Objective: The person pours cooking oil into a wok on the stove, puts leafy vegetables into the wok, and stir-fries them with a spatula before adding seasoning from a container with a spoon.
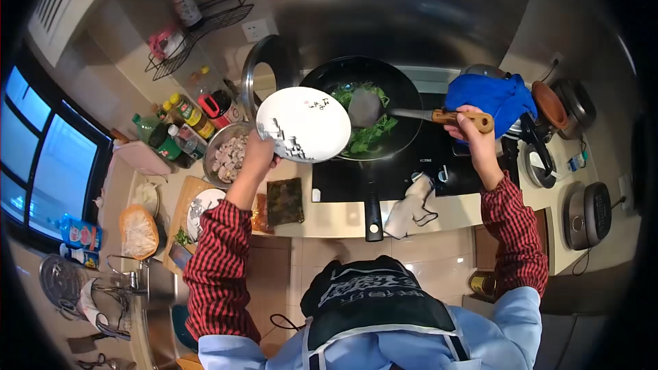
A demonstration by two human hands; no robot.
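Note:
My left hand (259,156) grips the lower left rim of a white plate (312,127) with dark painted decoration, held tilted beside and partly over the wok. Nothing lies on the plate's visible face. My right hand (473,130) is wrapped round the wooden handle of a spatula (367,108), whose broad grey head rests among leafy greens (370,138). The greens lie in a black wok (410,96) on the cooktop (336,181). The wok's long handle (373,216) points toward me, past the counter edge.
A metal bowl of cut meat (229,156) and several bottles (192,116) stand on the left. A lid (264,72) leans behind the plate. A white cloth (411,209) lies at the cooktop's front; a blue cloth (486,99) is at right. The sink (161,301) is lower left.

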